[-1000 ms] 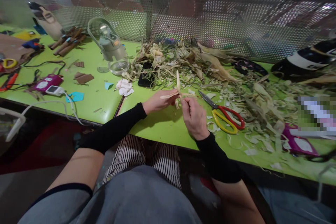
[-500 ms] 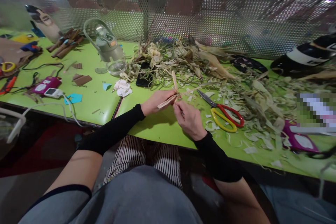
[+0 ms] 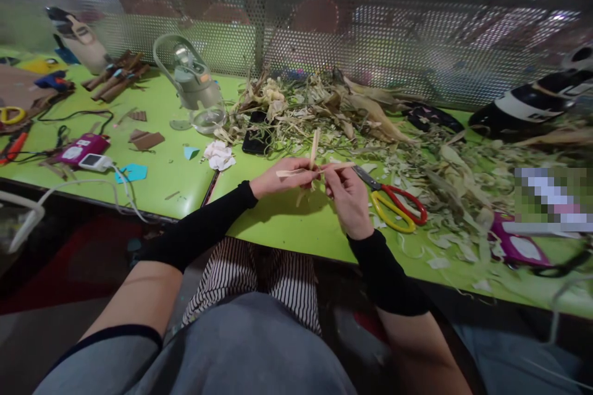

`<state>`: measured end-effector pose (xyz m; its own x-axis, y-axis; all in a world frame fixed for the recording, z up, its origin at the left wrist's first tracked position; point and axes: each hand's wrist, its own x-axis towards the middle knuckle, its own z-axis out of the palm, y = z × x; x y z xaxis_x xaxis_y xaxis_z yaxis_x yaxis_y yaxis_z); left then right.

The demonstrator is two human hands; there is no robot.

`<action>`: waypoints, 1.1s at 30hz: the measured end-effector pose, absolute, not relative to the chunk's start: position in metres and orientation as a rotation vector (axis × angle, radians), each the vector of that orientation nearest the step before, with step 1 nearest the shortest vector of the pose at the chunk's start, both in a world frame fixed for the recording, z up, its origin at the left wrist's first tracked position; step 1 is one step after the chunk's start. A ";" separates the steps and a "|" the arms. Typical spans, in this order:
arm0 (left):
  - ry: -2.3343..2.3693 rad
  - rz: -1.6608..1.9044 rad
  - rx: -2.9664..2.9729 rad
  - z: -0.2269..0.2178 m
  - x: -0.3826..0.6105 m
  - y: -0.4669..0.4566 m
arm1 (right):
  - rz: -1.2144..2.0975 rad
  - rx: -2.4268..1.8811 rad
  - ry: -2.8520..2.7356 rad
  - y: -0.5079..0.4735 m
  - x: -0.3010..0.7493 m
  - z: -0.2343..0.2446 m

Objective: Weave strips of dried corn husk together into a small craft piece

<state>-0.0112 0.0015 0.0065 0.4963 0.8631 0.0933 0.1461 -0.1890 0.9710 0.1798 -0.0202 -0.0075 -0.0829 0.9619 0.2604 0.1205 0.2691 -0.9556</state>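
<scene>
Both hands meet above the green table (image 3: 278, 228) and pinch pale dried husk strips (image 3: 314, 157) that cross each other. My left hand (image 3: 280, 180) grips the crossing from the left, with one strip sticking out flat to the left. My right hand (image 3: 348, 197) pinches the strips from the right, and one strip stands upright between the hands. Just right of my right hand lie scissors (image 3: 393, 207) with one red and one yellow handle.
A heap of dried husks and cuttings (image 3: 333, 111) covers the table behind and to the right. A black phone (image 3: 256, 139), crumpled white paper (image 3: 219, 154), a clear tilted lamp-like device (image 3: 192, 83), a pink gadget with cable (image 3: 83, 149) and brown sticks (image 3: 115, 77) lie to the left.
The hands have shifted the crossed strips slightly: the left-pointing strip has levelled out, and my right hand has moved a little up and right.
</scene>
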 end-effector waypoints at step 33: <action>0.737 0.829 1.441 0.002 -0.003 -0.008 | 1.094 -1.058 -1.348 -0.018 0.191 -0.002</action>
